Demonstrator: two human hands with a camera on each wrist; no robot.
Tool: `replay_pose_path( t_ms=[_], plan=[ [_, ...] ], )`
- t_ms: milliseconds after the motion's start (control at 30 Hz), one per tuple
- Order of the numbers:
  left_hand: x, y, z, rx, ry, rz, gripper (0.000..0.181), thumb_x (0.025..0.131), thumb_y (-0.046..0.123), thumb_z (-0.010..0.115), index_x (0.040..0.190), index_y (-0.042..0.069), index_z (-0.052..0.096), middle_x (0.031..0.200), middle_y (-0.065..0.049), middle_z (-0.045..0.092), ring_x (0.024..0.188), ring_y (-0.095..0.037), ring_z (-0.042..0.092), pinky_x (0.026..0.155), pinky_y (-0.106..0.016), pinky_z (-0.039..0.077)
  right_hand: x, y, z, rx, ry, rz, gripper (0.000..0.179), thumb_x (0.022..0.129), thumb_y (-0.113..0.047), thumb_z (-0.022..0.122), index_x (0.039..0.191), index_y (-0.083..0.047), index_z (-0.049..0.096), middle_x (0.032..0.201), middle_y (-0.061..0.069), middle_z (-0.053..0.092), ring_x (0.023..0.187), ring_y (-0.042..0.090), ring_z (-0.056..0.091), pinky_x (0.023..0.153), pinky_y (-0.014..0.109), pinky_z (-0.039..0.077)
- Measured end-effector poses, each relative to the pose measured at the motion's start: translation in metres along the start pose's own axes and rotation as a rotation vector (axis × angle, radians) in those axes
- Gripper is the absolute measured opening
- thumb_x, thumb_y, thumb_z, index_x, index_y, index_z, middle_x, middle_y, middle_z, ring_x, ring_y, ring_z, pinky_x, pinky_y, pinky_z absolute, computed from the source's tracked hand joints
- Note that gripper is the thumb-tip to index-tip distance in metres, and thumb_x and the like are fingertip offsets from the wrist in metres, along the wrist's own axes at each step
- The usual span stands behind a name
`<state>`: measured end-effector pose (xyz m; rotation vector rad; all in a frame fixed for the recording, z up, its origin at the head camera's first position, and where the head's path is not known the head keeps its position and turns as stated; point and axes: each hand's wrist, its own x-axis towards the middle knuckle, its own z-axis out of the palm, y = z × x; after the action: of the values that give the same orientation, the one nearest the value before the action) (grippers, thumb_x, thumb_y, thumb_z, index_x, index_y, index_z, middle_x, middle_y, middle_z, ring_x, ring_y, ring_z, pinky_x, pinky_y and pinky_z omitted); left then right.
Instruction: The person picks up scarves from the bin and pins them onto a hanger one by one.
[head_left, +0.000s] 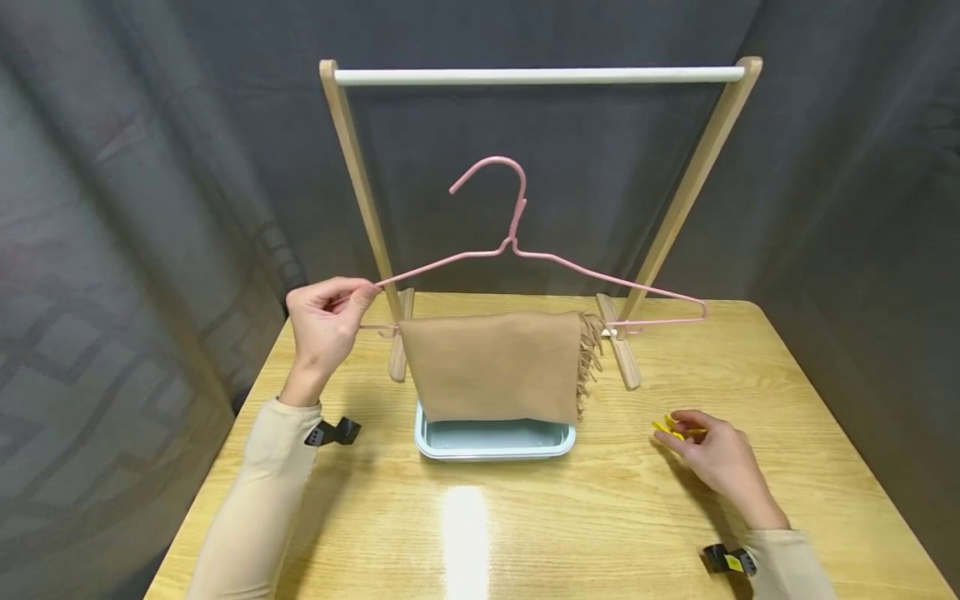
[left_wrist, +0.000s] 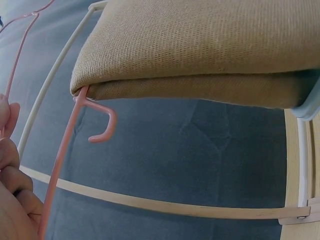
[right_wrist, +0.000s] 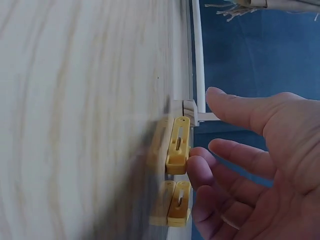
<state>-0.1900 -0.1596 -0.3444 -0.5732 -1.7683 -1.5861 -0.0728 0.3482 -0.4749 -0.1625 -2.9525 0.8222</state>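
Pinching a pink hanger (head_left: pixel 513 236) by its left end, the left hand (head_left: pixel 321 327) suspends a fringed tan scarf (head_left: pixel 495 367) above a pale-blue tray (head_left: pixel 495 454) — the right hand (head_left: pixel 714 458), fingers loosely parted, beside yellow clothespins (right_wrist: pixel 178 146) inside the wooden table (head_left: pixel 738 375)'s right edge.

One hanger (head_left: pixel 513 237); one cloth (head_left: pixel 491 367); one tray (head_left: pixel 495 454); one rack (head_left: pixel 540 77); two yellow clips (right_wrist: pixel 178 146).

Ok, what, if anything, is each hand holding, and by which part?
The left hand pinches the pink hanger by its left end; the right hand, beside the yellow clips, grips nothing.
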Motion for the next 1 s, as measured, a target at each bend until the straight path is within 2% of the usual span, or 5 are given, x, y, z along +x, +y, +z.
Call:
replay_pose_path(
  t_ms=[167,300,433,700,1000],
  plan=[
    [0.0016,-0.0028,-0.0002,-0.006,-0.006,0.009,0.008,0.088,-0.014,0.074,0.082,-0.019,0.072,0.065,0.023,0.058,0.053,0.01,0.037,0.048,-0.012,0.024,0.0003,-0.0002,0.0002,-0.017,0.022,-0.007,0.053,0.093,-0.038,0.084,0.122,0.005,0.074,0.097,0.011,0.077,0.077,0.014,0.065,0.063,0.028,0.048],
    [0.0029,-0.0056,-0.0003,-0.007,-0.01,0.014,0.007,0.087,-0.014,0.075,0.082,-0.018,0.072,0.064,0.022,0.056,0.052,0.009,0.036,0.047,-0.013,0.023,0.0015,-0.0013,0.0003,-0.033,0.031,0.014,0.054,0.093,-0.039,0.084,0.122,0.006,0.074,0.095,0.011,0.076,0.074,0.013,0.061,0.063,0.029,0.046],
    [0.0033,-0.0077,0.0003,-0.008,-0.016,0.007,0.007,0.087,-0.014,0.075,0.082,-0.019,0.072,0.064,0.023,0.057,0.052,0.009,0.037,0.047,-0.013,0.023,0.0025,-0.002,-0.0004,-0.053,-0.009,0.041,0.062,0.095,-0.045,0.08,0.126,0.008,0.07,0.097,0.014,0.074,0.075,0.019,0.06,0.065,0.033,0.046],
    [0.002,-0.0075,0.001,-0.03,-0.009,-0.021,0.008,0.087,-0.014,0.074,0.08,-0.017,0.073,0.065,0.021,0.063,0.051,0.009,0.038,0.047,-0.012,0.026,0.0042,0.0028,0.0012,-0.078,-0.062,0.072,0.071,0.096,-0.052,0.076,0.131,0.009,0.068,0.113,0.027,0.074,0.093,0.036,0.071,0.074,0.05,0.057],
    [0.0033,-0.0068,0.0015,-0.023,-0.008,-0.027,0.007,0.088,-0.012,0.076,0.082,-0.015,0.075,0.066,0.019,0.065,0.052,0.007,0.039,0.048,-0.012,0.027,0.0095,0.005,0.0035,-0.073,-0.048,0.037,0.064,0.097,-0.048,0.076,0.127,0.009,0.071,0.104,0.021,0.076,0.084,0.027,0.068,0.069,0.041,0.053]
  ],
)
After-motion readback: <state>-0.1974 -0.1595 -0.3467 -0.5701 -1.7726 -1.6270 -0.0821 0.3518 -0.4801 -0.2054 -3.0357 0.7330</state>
